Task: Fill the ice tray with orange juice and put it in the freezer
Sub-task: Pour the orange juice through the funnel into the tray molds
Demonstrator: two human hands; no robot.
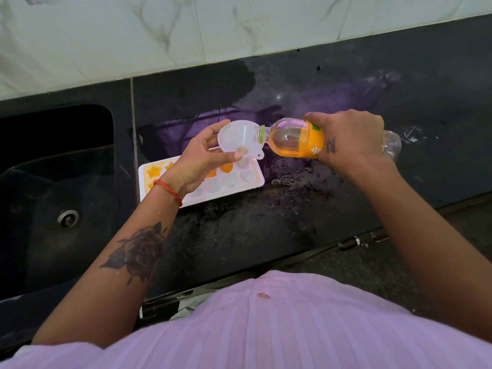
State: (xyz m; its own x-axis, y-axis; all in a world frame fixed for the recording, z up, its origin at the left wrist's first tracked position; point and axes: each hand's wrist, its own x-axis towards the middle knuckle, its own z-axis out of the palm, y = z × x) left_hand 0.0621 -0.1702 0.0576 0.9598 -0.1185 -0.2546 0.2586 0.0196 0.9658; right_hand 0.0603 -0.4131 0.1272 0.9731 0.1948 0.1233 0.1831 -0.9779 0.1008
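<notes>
Left hand (198, 158) pinched funnel (237, 138) by its rim, above tray (234, 186). Right hand (346, 139) gripped tilted bottle (295, 138), mouth at funnel rim beside left fingertips (235, 155).

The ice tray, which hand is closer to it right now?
Left. The left hand holds the funnel directly over the ice tray, while the right hand grips the tilted juice bottle off to the tray's right.
</notes>
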